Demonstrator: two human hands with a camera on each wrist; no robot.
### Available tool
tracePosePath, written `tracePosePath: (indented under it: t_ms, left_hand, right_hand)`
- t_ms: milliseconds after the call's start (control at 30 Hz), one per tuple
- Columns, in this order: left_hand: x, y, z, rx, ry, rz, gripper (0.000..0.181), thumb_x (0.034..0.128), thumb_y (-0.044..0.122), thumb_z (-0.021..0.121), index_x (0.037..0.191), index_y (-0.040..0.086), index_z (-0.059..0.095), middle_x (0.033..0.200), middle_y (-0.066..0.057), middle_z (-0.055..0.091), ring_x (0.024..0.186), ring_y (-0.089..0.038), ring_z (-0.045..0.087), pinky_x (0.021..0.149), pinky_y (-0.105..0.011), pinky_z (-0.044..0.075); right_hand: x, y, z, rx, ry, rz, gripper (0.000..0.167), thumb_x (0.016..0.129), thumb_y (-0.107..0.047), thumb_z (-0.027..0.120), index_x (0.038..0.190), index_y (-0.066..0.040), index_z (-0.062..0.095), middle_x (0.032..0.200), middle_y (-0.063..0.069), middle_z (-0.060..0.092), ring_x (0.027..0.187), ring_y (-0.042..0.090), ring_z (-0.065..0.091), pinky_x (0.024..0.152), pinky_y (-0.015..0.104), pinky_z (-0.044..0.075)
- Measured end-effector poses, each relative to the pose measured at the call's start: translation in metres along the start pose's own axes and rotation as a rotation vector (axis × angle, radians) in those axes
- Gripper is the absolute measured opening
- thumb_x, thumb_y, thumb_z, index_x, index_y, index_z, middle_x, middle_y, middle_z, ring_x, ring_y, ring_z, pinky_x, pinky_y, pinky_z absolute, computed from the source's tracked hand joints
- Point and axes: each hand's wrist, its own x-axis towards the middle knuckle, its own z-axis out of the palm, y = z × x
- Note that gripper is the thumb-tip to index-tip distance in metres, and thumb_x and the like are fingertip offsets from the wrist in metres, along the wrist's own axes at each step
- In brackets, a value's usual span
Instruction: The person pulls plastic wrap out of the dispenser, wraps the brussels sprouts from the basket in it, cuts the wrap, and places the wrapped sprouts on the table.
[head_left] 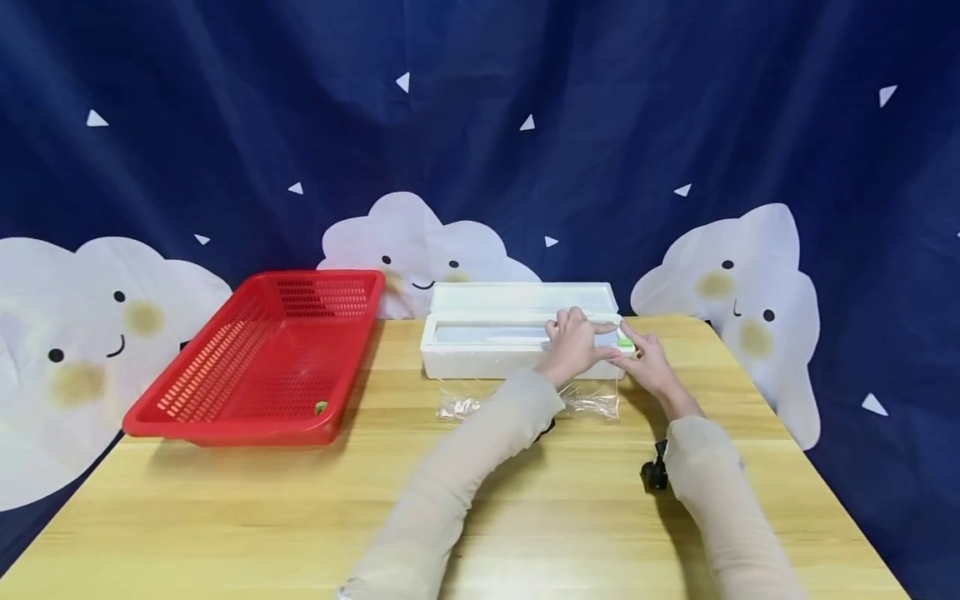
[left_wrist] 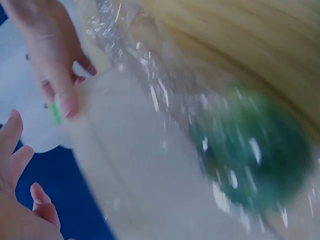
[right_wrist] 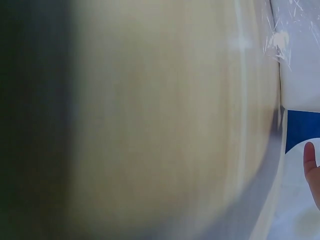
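Left wrist: round green object (left_wrist: 255,150) blurred behind crinkled clear film (left_wrist: 145,60), can't ID. Right wrist: white rectangular box (right_wrist: 302,82) cropped at right edge, wooden table (right_wrist: 165,115) smeared. Head: cream left sleeve (head_left: 450,483) hides mid-film; green scrap (head_left: 321,407) in red plastic basket (head_left: 232,430) too small to tell.

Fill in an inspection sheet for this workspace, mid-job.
Surface: light wood-grain table.
Job's things: white rectangular box, lid open; clear crinkled plastic film spread in front of it; green rounded item seen through the film, blurred.
Clutter: red perforated plastic basket left of the box, small green piece inside.
Grips: left grip near the box's right end, contact unclear; right grip holds that end.
Cables: nothing seen.
Surroundings: dark-blue fabric backdrop with white clouds.
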Motion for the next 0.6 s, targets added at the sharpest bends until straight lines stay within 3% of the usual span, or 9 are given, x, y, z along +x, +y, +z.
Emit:
tracePosePath:
  t_ms: [267,600]
  left_hand:
    - [0.016,0.008,0.031,-0.019,0.023,-0.071,0.040,0.0713,0.056,0.066,0.109,0.044,0.062,0.101,0.001,0.050,0.092,-0.014,0.037,0.083,-0.036,0.024]
    - [0.023,0.018,0.039,-0.049,0.080,-0.097,0.019,0.0808,0.047,0.062,0.094,0.037,0.071,0.100,0.003,0.051,0.096,-0.015,0.038,0.086,-0.038,0.023]
  right_hand:
    - [0.000,-0.001,0.006,-0.040,0.041,-0.037,0.066,0.078,-0.002,0.067,0.135,0.004,0.034,0.084,0.012,0.037,0.077,0.018,0.028,0.065,0.023,0.027]
    - [0.000,0.001,0.004,-0.057,0.072,-0.094,0.066,0.075,-0.001,0.069,0.132,0.007,0.037,0.085,0.016,0.044,0.072,0.019,0.028,0.061,0.021,0.026]
